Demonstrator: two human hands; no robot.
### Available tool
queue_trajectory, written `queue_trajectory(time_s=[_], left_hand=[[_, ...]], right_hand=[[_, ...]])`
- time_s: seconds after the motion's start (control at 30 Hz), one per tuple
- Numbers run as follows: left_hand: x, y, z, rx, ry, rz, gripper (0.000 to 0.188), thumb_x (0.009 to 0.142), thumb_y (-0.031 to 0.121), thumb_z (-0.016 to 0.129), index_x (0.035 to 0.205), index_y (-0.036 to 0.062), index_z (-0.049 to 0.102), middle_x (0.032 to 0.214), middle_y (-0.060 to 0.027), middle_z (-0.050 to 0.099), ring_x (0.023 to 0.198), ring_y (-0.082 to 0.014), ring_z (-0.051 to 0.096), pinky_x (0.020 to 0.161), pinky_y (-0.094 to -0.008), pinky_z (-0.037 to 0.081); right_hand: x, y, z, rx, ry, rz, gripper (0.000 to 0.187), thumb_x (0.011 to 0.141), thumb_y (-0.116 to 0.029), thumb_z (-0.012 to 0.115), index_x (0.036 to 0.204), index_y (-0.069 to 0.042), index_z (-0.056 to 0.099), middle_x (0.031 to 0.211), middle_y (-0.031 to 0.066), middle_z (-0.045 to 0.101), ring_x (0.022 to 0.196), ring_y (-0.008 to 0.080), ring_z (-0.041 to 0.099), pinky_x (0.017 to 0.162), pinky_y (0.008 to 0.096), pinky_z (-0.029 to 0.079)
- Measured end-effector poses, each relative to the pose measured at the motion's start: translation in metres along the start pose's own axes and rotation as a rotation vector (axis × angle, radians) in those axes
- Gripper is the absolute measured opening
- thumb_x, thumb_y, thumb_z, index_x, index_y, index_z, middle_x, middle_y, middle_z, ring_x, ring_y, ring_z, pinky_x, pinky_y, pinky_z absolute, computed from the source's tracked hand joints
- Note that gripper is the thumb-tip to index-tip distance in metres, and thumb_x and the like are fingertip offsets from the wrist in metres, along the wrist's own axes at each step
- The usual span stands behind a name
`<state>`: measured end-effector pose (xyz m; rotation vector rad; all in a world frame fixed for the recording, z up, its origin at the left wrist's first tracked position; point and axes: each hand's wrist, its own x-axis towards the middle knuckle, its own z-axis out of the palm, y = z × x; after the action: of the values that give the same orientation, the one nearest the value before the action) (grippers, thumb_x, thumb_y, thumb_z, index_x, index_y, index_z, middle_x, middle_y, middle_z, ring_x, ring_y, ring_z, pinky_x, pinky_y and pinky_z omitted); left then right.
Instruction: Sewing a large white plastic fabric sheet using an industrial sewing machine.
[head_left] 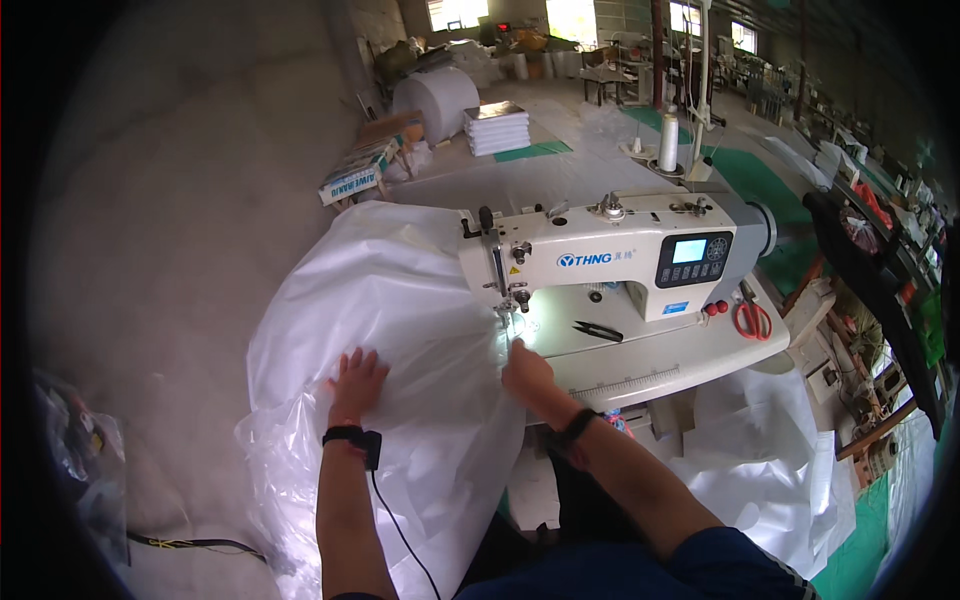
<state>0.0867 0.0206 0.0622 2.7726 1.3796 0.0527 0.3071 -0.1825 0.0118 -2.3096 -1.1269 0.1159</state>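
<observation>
A large white plastic sheet (400, 270) drapes over the left end of the sewing machine (600, 240) and hangs down toward me. My left hand (358, 385) lies flat on it with the fingers spread. Just in front of the lit needle area, my right hand (530, 378) is closed at the sheet's right edge, the fingertips close below the presser foot. Its fingers partly hide what they pinch, which looks like that edge. On the machine bed rest black thread snips (599, 331) and, farther right, red-handled scissors (752, 321).
A thread cone (669, 142) stands behind the machine. More white sheeting (765, 450) hangs below the table at right. Farther back are a big white roll (437, 103) and a stack of folded white material (497, 130). A cable (400, 530) trails from my left wrist.
</observation>
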Motion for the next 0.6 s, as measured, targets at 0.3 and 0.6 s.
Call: queue_trajectory(time_s=[0.3,0.6], left_hand=[[-0.047,-0.014,0.002,-0.089,0.026,-0.277,0.062,0.081,0.055,0.053,0.134,0.0261,0.043,0.144,-0.0121,0.03,0.131,-0.0476,0.021,0.097,-0.0712,0.018],[0.046,-0.073,0.011,-0.054,-0.063,-0.097,0.05,0.082,0.048,0.052,0.117,0.0126,0.056,0.125,-0.0132,0.051,0.119,-0.0362,0.044,0.095,-0.0598,0.032]], right_hand=[[-0.163,0.04,0.04,1.047,-0.839,0.392,0.031,0.078,-0.019,0.064,0.102,0.001,0.061,0.089,0.0097,0.065,0.076,0.0196,0.061,0.068,0.0323,0.051],[-0.134,-0.053,-0.02,1.178,-0.888,-0.035,0.038,0.079,-0.02,0.066,0.111,0.001,0.059,0.107,0.0118,0.062,0.099,0.0222,0.058,0.085,0.033,0.046]])
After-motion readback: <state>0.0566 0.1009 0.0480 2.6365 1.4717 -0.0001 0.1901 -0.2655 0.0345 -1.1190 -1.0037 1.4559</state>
